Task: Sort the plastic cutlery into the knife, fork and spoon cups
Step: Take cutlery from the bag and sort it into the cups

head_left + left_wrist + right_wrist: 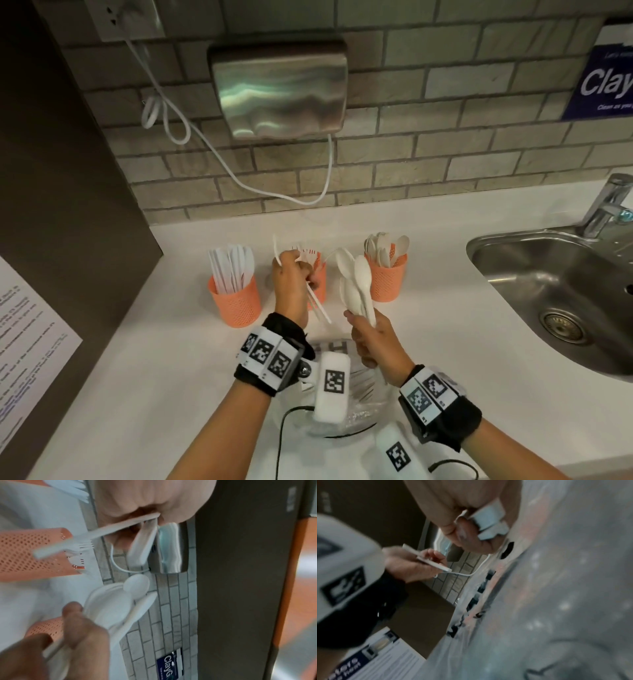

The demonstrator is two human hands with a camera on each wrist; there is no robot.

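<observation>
Three orange perforated cups stand in a row on the white counter: the knife cup [235, 301] on the left, the fork cup [320, 274] in the middle, the spoon cup [387, 279] on the right. My left hand [289, 277] grips a few white forks [317, 303] in front of the fork cup, their handles [109, 530] sticking out of the fist. My right hand [371, 337] holds a bunch of white spoons [356, 287] upright between the fork and spoon cups; the spoon bowls [120, 601] show in the left wrist view, the handle ends [489, 524] in the right wrist view.
A clear plastic bag [346, 394] with more cutlery lies under my wrists. A steel sink [561, 291] and tap [606, 205] are at the right. A steel dispenser [279, 89] and a white cord [239, 164] hang on the tiled wall. A dark panel [68, 171] bounds the left.
</observation>
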